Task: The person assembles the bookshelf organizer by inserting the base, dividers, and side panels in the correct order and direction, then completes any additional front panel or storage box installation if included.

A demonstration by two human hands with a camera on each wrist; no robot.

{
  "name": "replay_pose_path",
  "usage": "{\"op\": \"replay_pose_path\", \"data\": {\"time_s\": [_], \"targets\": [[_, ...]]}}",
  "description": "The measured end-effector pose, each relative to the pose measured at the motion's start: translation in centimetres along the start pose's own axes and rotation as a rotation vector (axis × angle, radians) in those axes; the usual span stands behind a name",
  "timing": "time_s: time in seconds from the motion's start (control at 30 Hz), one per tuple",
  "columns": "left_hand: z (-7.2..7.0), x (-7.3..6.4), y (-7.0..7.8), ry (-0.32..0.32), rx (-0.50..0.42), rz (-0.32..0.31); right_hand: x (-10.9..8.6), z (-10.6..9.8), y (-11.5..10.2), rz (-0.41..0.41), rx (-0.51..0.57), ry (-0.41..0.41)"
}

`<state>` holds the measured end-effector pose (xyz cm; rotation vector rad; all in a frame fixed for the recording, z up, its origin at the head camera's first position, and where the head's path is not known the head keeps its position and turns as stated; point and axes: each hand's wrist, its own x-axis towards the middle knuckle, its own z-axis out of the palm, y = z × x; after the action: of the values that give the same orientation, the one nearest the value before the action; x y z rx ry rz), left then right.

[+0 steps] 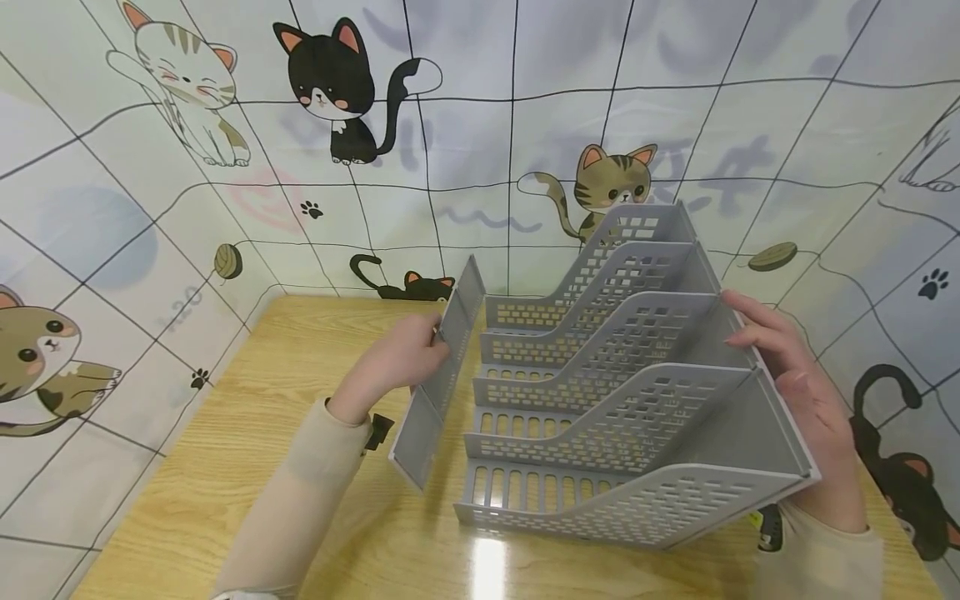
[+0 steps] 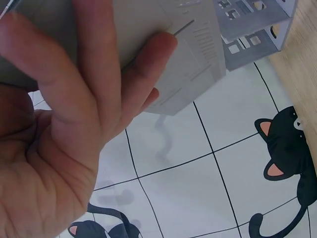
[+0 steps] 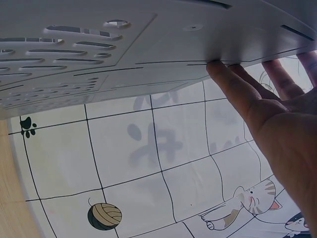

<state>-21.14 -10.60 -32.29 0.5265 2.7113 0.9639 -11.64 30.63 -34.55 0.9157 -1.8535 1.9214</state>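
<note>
A grey plastic file rack (image 1: 615, 400) stands on the wooden table, with several upright compartments between perforated, sloping dividers. Left of its low front, a long, narrow grey panel (image 1: 459, 333) is held on edge and tilted. My left hand (image 1: 405, 354) grips this panel near its middle. In the left wrist view, the fingers (image 2: 101, 64) lie along the panel's underside. My right hand (image 1: 813, 408) rests against the tall back wall of the rack, its fingertips at the wall's edge. Extended fingers (image 3: 242, 87) touch the grey plastic surface in the right wrist view.
The wooden table (image 1: 247, 425) reaches to a white cloth backdrop (image 1: 480, 142) printed with cats and grid lines, which stands behind and at both sides. A black wrist strap (image 1: 770, 529) shows at the right wrist.
</note>
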Motion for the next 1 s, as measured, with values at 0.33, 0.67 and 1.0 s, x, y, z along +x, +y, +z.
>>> {"op": "replay_pose_path", "data": {"time_s": [0.33,0.67,1.0], "targets": [[0.0,0.6,-0.3,0.009,0.069,0.004,0.0,0.2,0.0,0.016,-0.015,0.013],[0.1,1.0,-0.3,-0.026,0.062,-0.004,-0.1,0.2,0.0,0.028,-0.010,0.022],[0.9,1.1,0.2,-0.055,0.033,0.003,-0.1,0.0,-0.1,0.039,-0.010,0.038]]}}
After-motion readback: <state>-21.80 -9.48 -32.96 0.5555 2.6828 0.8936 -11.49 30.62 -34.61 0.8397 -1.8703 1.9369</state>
